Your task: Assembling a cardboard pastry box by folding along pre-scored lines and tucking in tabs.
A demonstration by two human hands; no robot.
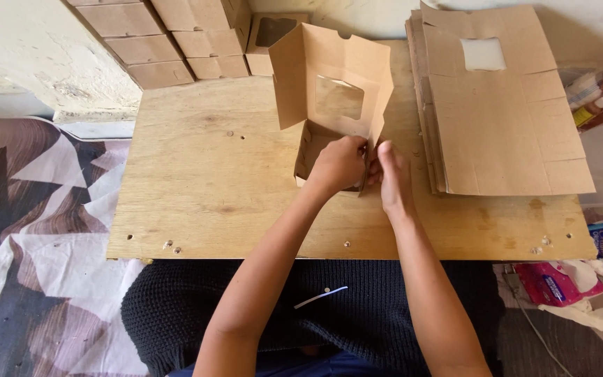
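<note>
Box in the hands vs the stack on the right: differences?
The box in hand is partly folded, walls and lid standing; the flat stack lies unfolded. The box's window looks through to the wood; the stack's top window shows white. Both hands pinch the box; nothing touches the stack. Both are brown windowed cardboard.

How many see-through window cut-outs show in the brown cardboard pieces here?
3: one in the half-folded brown cardboard box pinched by the left hand and right hand, one on the flat cardboard stack at right, one on a finished box behind. Others may be hidden.
</note>
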